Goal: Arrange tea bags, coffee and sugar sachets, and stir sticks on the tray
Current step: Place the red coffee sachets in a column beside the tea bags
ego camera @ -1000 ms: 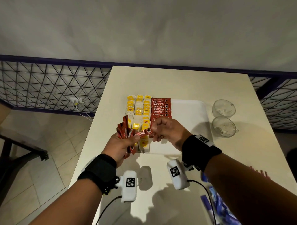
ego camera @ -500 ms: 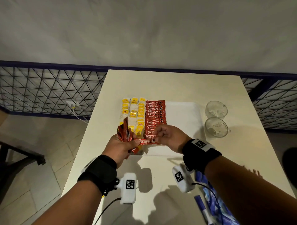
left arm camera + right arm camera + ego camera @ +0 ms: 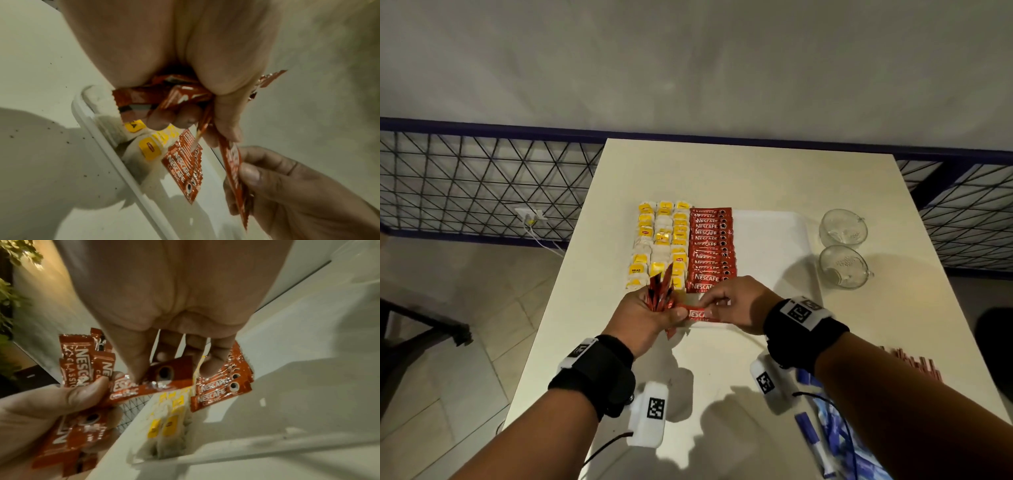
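Observation:
A white tray (image 3: 770, 240) lies on the table with rows of yellow-tagged tea bags (image 3: 659, 240) on its left side. Beside them runs a column of overlapping red coffee sachets (image 3: 710, 250). My left hand (image 3: 650, 315) grips a fanned bundle of red coffee sachets (image 3: 661, 291) at the tray's near left corner. My right hand (image 3: 736, 303) pinches one red coffee sachet (image 3: 698, 313) by its end, just below the column; its other end lies under my left thumb. In the right wrist view the pinched sachet (image 3: 144, 386) crosses above the tea bags (image 3: 166, 426).
Two empty glass cups (image 3: 842, 250) stand right of the tray. Red stir sticks (image 3: 914, 365) lie at the table's right edge, and blue-white sachets (image 3: 815, 442) lie near the front right. A wire fence (image 3: 482, 188) runs behind the table.
Both hands have come nearer to me, to the tray's front edge. The column of coffee sachets on the tray has grown longer, and my right hand holds another sachet from the bundle.

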